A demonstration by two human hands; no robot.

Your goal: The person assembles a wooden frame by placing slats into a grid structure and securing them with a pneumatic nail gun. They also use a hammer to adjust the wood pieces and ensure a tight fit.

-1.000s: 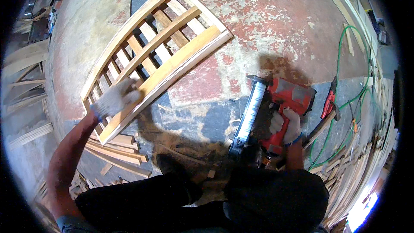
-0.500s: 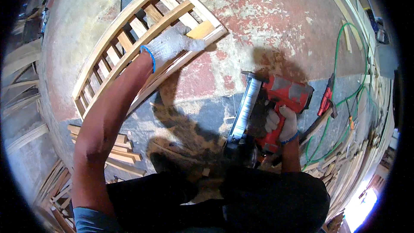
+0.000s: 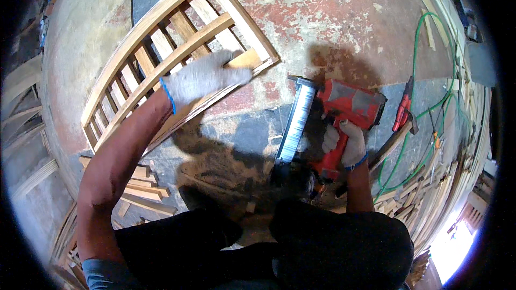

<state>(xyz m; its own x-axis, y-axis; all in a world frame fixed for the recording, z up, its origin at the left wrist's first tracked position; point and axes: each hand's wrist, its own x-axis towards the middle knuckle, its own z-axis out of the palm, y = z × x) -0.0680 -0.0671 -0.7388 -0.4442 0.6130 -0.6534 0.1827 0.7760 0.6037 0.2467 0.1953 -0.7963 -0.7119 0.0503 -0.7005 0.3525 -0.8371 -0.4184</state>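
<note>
My left hand (image 3: 203,78), in a pale glove with a blue cuff, is closed over the near rail of a slatted wooden frame (image 3: 219,22) with curved rails. Its thumb lies along the near edge by the right corner, and a yellowish wood piece (image 3: 244,59) shows just beyond the fingers. To the right, my gloved right hand (image 3: 348,140) is wrapped round the handle of a red and black nail gun (image 3: 352,99). The gun's long silvery magazine (image 3: 297,123) is on its left side, well apart from the frame.
Loose wood strips (image 3: 146,189) lie on the floor left of my legs. A green hose (image 3: 415,70) loops along the right, beside a red-handled tool (image 3: 403,110) and a hammer (image 3: 395,142). More timber offcuts (image 3: 430,204) pile up at lower right.
The wooden frame, with my left hand on it, has shifted a little nearer to me. The nail gun stays in my right hand, and the view has shifted slightly.
</note>
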